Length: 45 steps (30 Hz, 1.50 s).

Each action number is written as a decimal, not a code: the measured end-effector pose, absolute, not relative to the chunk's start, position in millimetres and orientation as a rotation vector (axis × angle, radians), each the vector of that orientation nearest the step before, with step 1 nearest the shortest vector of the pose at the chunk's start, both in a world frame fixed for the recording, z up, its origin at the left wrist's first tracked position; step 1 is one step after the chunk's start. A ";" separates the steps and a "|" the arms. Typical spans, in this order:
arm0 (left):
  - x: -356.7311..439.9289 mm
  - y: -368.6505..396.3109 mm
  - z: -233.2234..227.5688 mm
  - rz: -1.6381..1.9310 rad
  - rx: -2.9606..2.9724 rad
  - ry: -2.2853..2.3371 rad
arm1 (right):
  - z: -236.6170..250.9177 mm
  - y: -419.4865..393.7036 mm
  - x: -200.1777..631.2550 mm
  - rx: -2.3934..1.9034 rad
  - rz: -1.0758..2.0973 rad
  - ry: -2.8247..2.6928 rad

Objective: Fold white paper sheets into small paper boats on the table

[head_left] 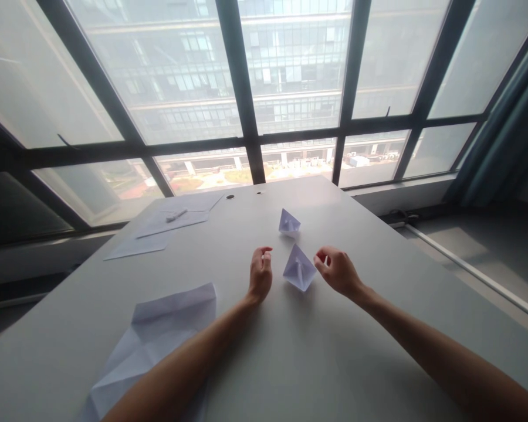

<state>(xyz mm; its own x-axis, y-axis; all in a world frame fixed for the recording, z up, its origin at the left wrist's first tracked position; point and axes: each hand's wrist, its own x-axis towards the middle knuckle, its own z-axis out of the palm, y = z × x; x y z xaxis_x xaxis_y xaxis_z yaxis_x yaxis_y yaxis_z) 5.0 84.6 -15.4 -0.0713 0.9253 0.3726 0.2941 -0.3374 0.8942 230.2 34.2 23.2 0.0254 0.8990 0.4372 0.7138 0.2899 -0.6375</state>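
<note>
The folded paper boat is flanked by the left hand and right hand, both grips loosely curled, nothing held; it could be crushed or knocked toward the 2nd paper boat by a careless pinch.

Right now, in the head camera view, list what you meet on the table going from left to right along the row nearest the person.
Creased sheet of paper → left hand → folded paper boat → right hand.
</note>
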 end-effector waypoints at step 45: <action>21.5 70.9 -16.8 1.319 2.016 1.270 | 62.5 235.1 313.3 -1.676 0.419 -2.228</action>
<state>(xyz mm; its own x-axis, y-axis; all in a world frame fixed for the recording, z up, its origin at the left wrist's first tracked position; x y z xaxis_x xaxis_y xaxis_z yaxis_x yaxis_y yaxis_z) 21.5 70.9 -16.8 0.1351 0.8573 0.4968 0.4637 -0.4978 0.7329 313.3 235.1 62.5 -0.2602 0.9624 0.0780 0.8684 0.2686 -0.4169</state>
